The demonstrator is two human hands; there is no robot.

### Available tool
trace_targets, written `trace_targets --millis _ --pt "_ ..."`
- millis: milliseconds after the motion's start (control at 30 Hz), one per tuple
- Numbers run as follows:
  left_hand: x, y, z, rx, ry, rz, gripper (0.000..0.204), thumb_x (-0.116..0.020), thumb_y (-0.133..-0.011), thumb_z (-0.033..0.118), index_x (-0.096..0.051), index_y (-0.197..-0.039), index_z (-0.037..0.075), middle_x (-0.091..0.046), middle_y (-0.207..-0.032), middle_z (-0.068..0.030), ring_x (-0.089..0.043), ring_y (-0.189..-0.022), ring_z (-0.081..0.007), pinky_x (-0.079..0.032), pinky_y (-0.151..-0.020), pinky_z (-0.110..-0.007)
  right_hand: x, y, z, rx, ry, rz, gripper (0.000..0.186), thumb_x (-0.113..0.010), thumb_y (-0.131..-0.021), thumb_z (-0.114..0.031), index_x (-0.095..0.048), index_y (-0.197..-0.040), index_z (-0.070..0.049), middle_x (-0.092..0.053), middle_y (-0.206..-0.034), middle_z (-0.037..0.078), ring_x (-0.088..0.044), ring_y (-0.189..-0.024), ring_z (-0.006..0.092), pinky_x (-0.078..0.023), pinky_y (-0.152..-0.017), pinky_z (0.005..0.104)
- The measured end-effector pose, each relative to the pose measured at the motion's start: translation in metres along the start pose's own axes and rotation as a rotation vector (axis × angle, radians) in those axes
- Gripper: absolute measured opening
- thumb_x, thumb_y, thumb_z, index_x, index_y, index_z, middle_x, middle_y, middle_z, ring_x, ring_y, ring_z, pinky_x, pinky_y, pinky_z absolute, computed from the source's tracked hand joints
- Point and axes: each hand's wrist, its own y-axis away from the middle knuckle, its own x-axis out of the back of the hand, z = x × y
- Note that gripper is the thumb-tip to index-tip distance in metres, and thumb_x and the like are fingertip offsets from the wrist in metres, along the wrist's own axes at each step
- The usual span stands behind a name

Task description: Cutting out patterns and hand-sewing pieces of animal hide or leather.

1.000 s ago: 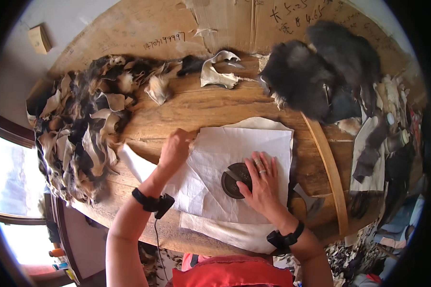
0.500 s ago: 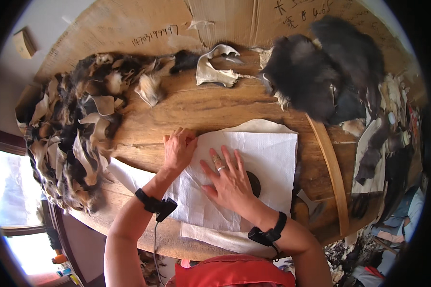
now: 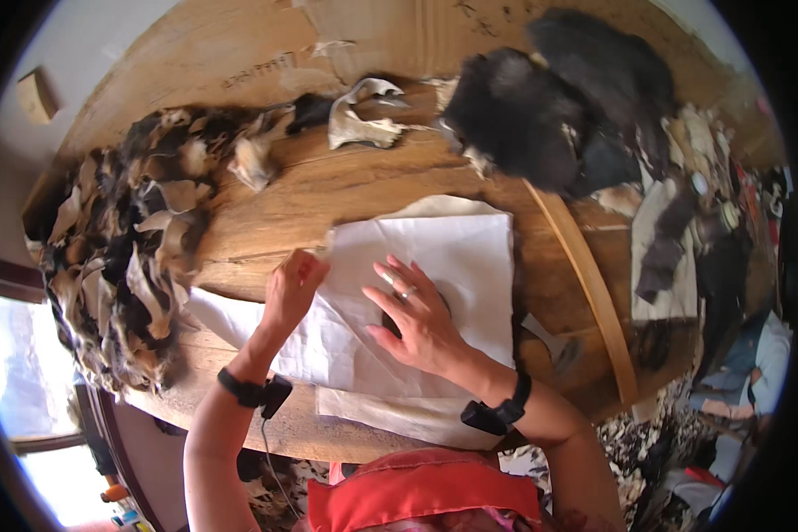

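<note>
Fur scraps (image 3: 124, 266): a long heap of brown, tan and black offcuts banks along the workbench's left edge, likely kept there so the middle stays free.
Left hand (image 3: 291, 288): fingers curled, pinching the upper left edge of the white paper sheet (image 3: 434, 266), seemingly to keep that edge from sliding; a black band sits on the wrist.
White paper sheet: lies flat near the front edge of the wooden workbench (image 3: 346, 182), over a cream underlayer whose edges stick out at top and bottom.
Right hand (image 3: 417, 319): spread wide, palm down, gripping nothing; it presses the sheet's middle, apparently smoothing it. Something dark shows just under the palm; what it is I cannot tell.
Wooden strip (image 3: 585, 275): a long curved slat runs beside the sheet's right edge.
Dark pelts (image 3: 550, 97): piled at the far right corner.
Room: a cardboard panel stands behind the workbench; bright window light shows at lower left; clutter crowds the right.
</note>
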Motion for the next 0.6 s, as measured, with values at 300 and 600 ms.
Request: trace_targets --millis 300,600 --pt "0.008 0.021 -0.012 0.164 0.003 -0.035 0.027 -0.083 -0.078 0.018 -0.065 -0.088 0.001 -0.058 -0.065 -0.0026 -0.052 -0.060 -0.0116 -0.044 -0.056 -0.029 0.063 0.152 0.020 -0.653 0.009 0.385 0.023 -0.070 -0.085 -0.006 -0.065 -0.107 -0.007 -0.062 -0.078 0.008 -0.058 -0.061 0.0215 -0.048 -0.058 0.0348" --pt "0.011 0.019 -0.014 0.177 -0.016 -0.132 0.021 -0.075 -0.087 0.016 -0.065 -0.084 -0.003 -0.061 -0.068 -0.0030 -0.052 -0.063 -0.0078 -0.043 -0.058 -0.026 0.066 0.151 -0.003 -0.735 -0.244 0.499 0.013 -0.072 -0.089 -0.014 -0.067 -0.095 -0.003 -0.065 -0.072 0.009 -0.058 -0.057 0.0206 -0.048 -0.057 0.0343"
